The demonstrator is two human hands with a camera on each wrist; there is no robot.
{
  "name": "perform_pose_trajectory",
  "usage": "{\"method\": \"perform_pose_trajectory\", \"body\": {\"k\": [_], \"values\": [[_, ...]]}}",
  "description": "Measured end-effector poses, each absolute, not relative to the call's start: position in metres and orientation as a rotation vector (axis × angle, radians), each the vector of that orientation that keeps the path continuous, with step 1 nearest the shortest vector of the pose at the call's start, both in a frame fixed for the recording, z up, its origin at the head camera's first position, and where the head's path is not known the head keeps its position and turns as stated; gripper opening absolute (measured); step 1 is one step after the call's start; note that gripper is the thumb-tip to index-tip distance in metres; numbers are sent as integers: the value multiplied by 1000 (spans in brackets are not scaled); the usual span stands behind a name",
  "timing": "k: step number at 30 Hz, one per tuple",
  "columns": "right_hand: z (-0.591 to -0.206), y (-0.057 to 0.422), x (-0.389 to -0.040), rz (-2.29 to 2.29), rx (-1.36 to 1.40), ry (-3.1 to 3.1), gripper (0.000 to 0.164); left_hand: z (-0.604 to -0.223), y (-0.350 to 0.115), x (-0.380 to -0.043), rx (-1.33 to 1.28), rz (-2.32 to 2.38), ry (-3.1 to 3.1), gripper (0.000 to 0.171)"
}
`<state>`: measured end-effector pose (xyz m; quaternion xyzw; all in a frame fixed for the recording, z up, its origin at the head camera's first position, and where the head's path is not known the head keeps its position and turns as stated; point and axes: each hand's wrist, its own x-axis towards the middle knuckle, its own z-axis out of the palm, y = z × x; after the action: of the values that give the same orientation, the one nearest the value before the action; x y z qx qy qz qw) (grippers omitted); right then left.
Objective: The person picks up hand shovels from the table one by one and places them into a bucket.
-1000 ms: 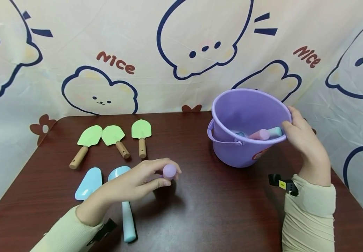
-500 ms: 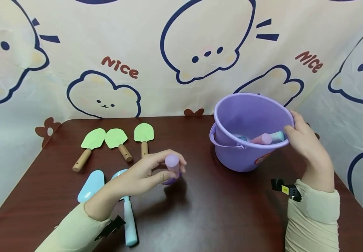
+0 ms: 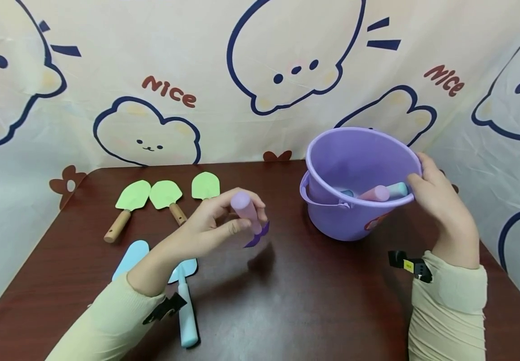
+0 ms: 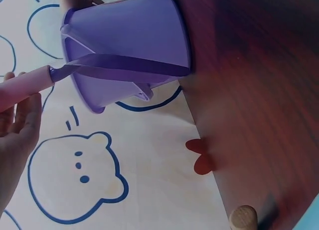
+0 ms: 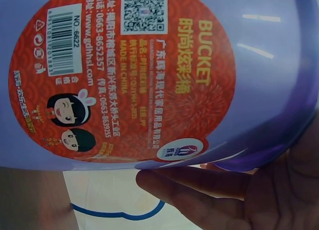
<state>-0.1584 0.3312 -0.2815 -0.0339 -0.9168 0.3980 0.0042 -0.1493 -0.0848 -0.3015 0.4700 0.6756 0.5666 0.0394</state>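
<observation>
My left hand [image 3: 212, 223] grips the lilac handle of a trowel [image 3: 245, 208] above the table. In the left wrist view the trowel's narrow purple blade [image 4: 132, 65] points away from the fingers, in front of the bucket in that line of sight. A purple bucket [image 3: 343, 223] stands at the back right, its bail hanging on the left side. Around its right rim my right hand [image 3: 445, 208] keeps hold; the right wrist view shows those fingers beside the bucket's red label [image 5: 194, 75]. A pink handle [image 3: 374, 193] and a light-blue handle [image 3: 397, 190] show inside, with another bluish piece partly hidden.
Several green-bladed trowels lie at the back left, among them one with a wooden handle [image 3: 117, 226]. Nearer are a light-blue trowel [image 3: 188, 313] and another blue blade [image 3: 131, 255], partly behind the left arm. A printed curtain [image 3: 224, 135] borders the brown table [image 3: 332, 306].
The left hand has risen and moved slightly toward the back, lifting the trowel and tilting it so its purple blade shows. The right hand stays on the bucket rim.
</observation>
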Motion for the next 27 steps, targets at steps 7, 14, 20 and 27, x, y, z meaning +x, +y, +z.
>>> {"method": "perform_pose_trajectory", "body": {"k": [7, 14, 20, 27], "values": [[-282, 331, -159, 1237, -97, -2869, 63, -294, -82, -159, 1437, 1817, 2088, 23], [-282, 331, -160, 1248, -96, -2866, 64, -285, -83, -167, 1452, 1853, 2108, 28], [-282, 331, -160, 1254, -104, -2861, 64, -276, -81, -175, 1451, 1917, 2117, 35], [-282, 331, -159, 1269, -108, -2862, 64, -266, -76, -180, 1395, 1982, 2094, 49]]}}
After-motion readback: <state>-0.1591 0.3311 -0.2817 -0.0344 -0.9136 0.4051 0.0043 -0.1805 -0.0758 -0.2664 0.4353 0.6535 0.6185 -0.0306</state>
